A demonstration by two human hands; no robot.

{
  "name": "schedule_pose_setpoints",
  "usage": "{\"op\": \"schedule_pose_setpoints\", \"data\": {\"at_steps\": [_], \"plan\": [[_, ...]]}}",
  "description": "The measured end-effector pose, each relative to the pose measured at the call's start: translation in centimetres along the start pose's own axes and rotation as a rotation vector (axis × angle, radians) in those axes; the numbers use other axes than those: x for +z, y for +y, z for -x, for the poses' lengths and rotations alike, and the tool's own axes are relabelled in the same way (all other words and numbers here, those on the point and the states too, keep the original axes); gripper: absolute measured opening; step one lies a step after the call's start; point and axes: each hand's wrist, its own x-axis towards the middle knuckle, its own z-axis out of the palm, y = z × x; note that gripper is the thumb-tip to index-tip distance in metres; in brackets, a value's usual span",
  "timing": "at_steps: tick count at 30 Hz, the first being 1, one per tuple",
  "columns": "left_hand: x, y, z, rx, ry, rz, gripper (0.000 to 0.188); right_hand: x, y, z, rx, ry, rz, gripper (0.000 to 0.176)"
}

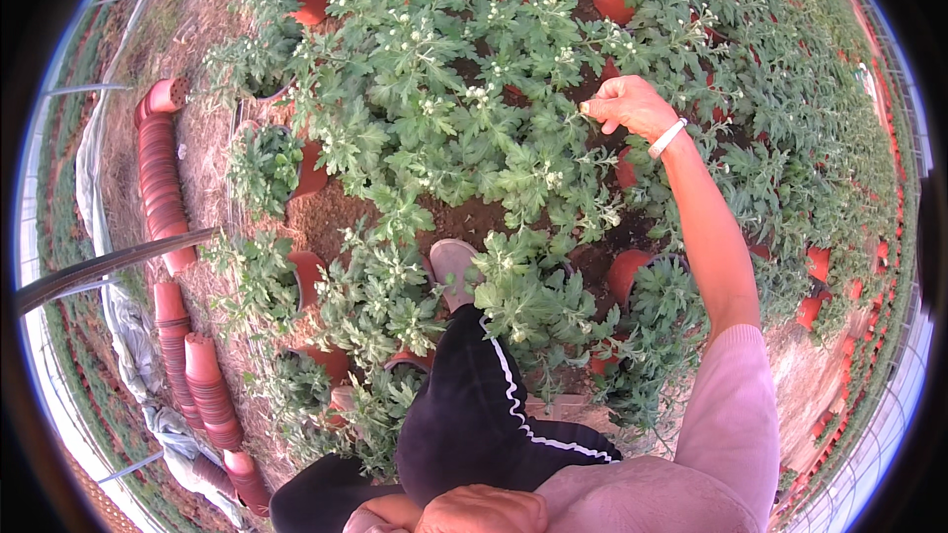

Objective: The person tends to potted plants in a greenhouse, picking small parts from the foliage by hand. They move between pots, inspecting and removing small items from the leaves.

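Note:
My right hand (pixel 633 107) reaches out over bushy potted chrysanthemum plants (pixel 444 104) with small pale buds. Its thumb and forefinger are drawn together beside a leafy shoot; any small thing between them is too small to make out. A white band (pixel 668 138) circles that wrist. Low in the picture, my left hand (pixel 481 509) is bent in close to my body, its fingers mostly hidden. Lobed green leaves with bud clusters (pixel 478 94) spread left of the right hand. Below it, a reddish plastic pot (pixel 628 274) shows between the plants.
Stacks of empty terracotta-coloured pots (pixel 161 170) lie along the left, by crumpled whitish sheeting (pixel 129 340). A dark strap or bar (pixel 118 266) crosses the left side. My shoe (pixel 453 266) stands among the pots. More potted rows (pixel 792 104) extend right.

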Motion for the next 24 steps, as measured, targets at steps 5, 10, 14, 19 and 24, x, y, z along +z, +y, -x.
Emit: {"op": "schedule_pose_setpoints", "data": {"at_steps": [5, 10, 14, 19, 24], "plan": [[0.0, 0.3, -0.1, -0.023, 0.004, -0.026, 0.020, 0.8, 1.0, 0.0, 0.046, -0.031, -0.122, 0.016], [0.5, -0.1, -0.3, 0.020, 0.028, -0.031, 0.018, 1.4, 2.4, 0.6, 0.027, -0.043, -0.263, 0.017], [0.8, -0.1, -0.5, 0.021, 0.042, -0.032, 0.016, 1.6, 2.9, 0.8, 0.051, 0.028, -0.347, 0.016], [0.7, 0.1, -0.8, 0.022, 0.036, -0.033, 0.016, -0.3, 3.9, -0.4, 0.006, 0.298, -0.086, 0.023], [0.5, 0.1, -1.0, 0.032, 0.028, -0.019, 0.015, -2.4, 4.3, -3.5, -0.052, 0.709, 0.238, 0.032]]}}
